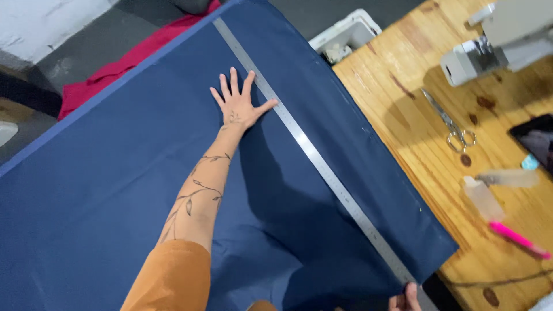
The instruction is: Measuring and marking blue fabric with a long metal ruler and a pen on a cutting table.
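Mostly navy cloth (pixel 115 190) on wood table (pixel 403 115).

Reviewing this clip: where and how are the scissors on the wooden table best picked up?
Probably by the ring handles at the near end of the scissors, coming from above. They lie flat and closed on the wooden table, blades pointing away, clear of the navy fabric.

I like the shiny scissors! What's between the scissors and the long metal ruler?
In the head view, a strip of navy fabric and bare wooden table lie between the scissors and ruler.
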